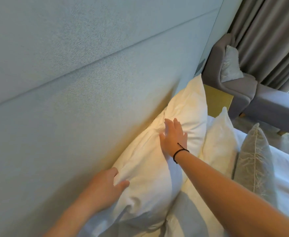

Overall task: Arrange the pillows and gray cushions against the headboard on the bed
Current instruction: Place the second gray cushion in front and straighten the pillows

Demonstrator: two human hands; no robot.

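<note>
The large white rumpled fabric pillow (150, 170) leans on edge against the pale blue-grey upholstered headboard (72, 82), its long axis running along the headboard away from the person. The left hand (106, 187) grips its near upper edge, thumb in front and fingers tucked behind. The right hand (173, 136), farther along, lies flat and open on its face, fingers spread. A second white pillow (188, 108) stands beyond, a smaller white pillow (220, 142) just in front, then a grey leaf-patterned cushion (255, 161) on the white bed (287, 185).
</note>
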